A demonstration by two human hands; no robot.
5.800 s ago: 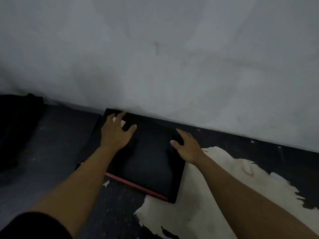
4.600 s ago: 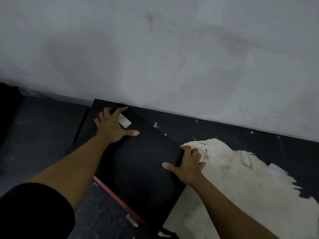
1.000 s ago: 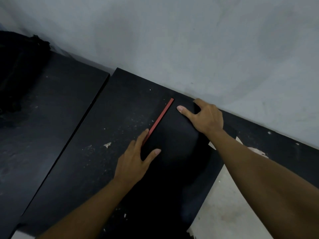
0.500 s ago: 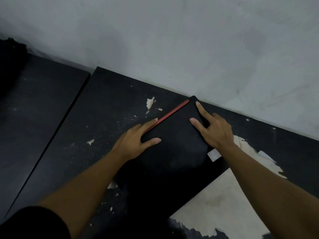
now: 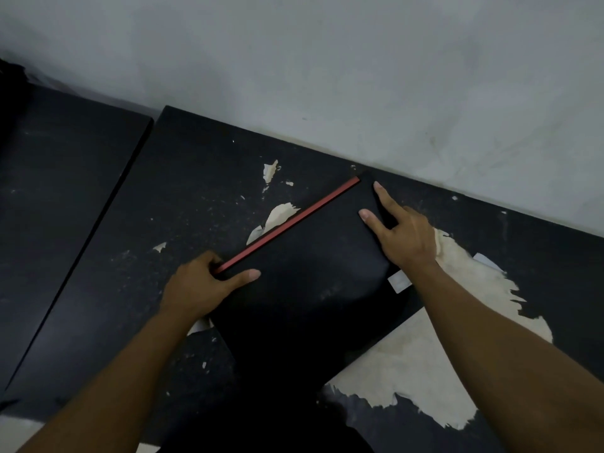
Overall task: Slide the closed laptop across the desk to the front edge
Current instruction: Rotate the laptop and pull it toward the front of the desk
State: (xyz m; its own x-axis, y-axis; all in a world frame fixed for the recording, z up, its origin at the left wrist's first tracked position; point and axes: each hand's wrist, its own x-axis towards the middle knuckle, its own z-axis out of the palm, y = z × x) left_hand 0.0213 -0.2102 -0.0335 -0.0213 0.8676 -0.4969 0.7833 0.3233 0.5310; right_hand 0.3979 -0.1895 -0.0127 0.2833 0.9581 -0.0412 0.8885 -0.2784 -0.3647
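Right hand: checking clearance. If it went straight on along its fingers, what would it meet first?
Probably the pale grey wall, just past the far corner of the closed black laptop under the right hand; depth unclear.

one head-worn wide-angle view, looking forward and steeply down from close above the counter (image 5: 196, 178), tilted so its back edge runs diagonally against the wall (image 5: 327, 60); both forearms enter from the bottom edge.

Closed laptop (image 5: 313, 289): we record 1 flat black slab with a red strip (image 5: 289, 230) along its far-left edge and a pale sticker (image 5: 398, 283) near its right edge. We find it lying skewed on the worn black desk (image 5: 183, 197), its near corner over the peeled pale patch (image 5: 421, 364).
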